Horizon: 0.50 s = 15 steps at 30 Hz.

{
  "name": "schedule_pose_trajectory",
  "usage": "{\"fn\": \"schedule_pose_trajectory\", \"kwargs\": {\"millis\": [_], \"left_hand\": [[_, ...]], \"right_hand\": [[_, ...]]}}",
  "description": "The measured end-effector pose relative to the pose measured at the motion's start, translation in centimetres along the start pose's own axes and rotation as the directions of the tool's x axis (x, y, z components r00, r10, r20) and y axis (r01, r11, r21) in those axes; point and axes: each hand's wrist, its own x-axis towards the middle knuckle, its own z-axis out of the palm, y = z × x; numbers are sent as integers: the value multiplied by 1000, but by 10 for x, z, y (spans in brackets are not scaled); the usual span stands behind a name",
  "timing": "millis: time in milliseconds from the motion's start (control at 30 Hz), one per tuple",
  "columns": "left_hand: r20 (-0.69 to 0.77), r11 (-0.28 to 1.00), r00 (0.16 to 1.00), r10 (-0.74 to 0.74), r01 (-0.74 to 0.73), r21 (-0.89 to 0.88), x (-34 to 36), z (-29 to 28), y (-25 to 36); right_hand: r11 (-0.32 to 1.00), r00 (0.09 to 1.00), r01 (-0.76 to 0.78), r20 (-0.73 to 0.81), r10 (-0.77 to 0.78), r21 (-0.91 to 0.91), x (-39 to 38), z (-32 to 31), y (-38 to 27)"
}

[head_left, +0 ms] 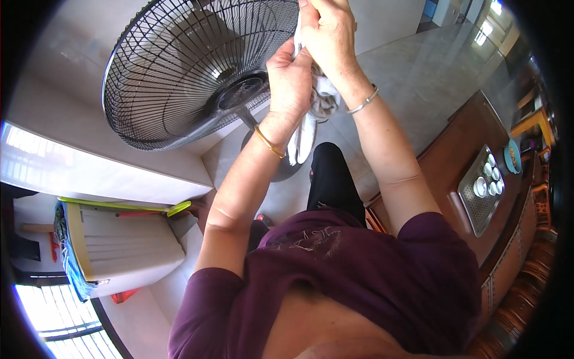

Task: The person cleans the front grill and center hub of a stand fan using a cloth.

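Observation:
A black pedestal fan (179, 78) with a round wire grille stands ahead of me to the left. Just off the right edge of its grille, both my arms are raised. My left hand (289, 84) is closed with fingers pinched on a white cloth (306, 140), whose lower end dangles beneath it. Higher up and to the right, my right hand (329, 36) also grips a strip of the same cloth. A bunched, greyish part of the cloth hangs between my wrists. Whether any fingertips touch the grille, I cannot tell.
On the right, a brown wooden table (439, 161) bears a metal tray (472, 212) with several small white cups, and a light blue bowl (512, 157). At the left, a whitish bin (122, 245) holds a blue bag and a yellow-green handle (178, 208). The fan's dark base sits on grey tiles.

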Motion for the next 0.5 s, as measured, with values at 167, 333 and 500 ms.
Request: {"fn": "schedule_pose_trajectory", "kwargs": {"millis": [167,333,500], "left_hand": [[-68,1000,998,-13,15,27,-9,-15,-9],[-119,999,992,-36,38,17,-18,-21,-6],[-148,992,985,-92,103,70,-24,-49,-15]], "right_hand": [[992,987,125,-103,-122,18,-23,16,8],[983,990,-138,1,139,123,-34,17,-1],[988,999,-22,22,26,-150,-53,31,-7]]}}
